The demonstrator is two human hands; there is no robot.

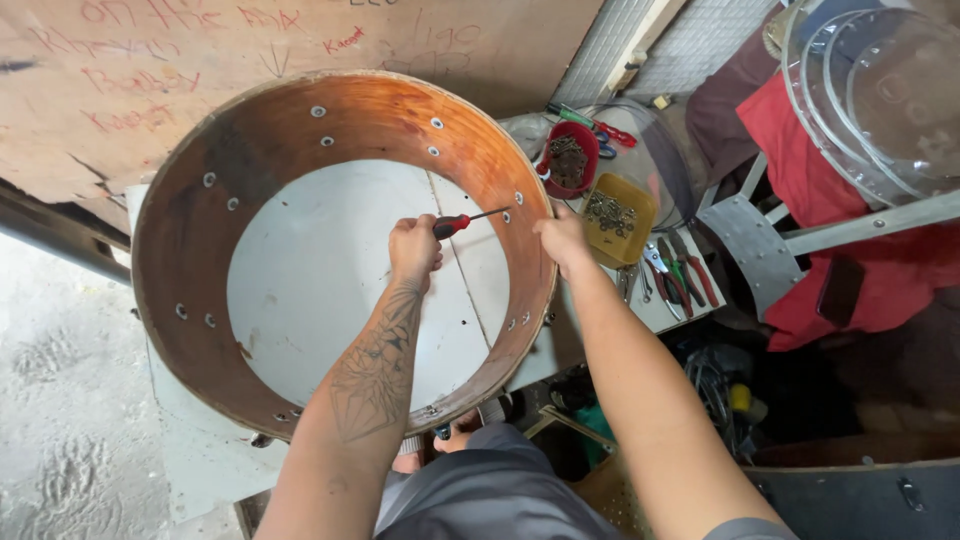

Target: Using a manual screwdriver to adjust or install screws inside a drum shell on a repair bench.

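A white surface (300,300) fills the frame's centre-left, carrying a wooden drum shell (200,190). Inside it, the left hand (414,250) is clenched on a red-handled screwdriver (470,220), tip at the shell's right wall. The right hand (562,238) grips that wall's rim from outside.

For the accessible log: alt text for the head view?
Left hand holds a red-handled screwdriver against the inside wall of a round wooden drum shell on a white table; right hand grips the shell's outer rim. Trays of hardware and pliers lie to the right.
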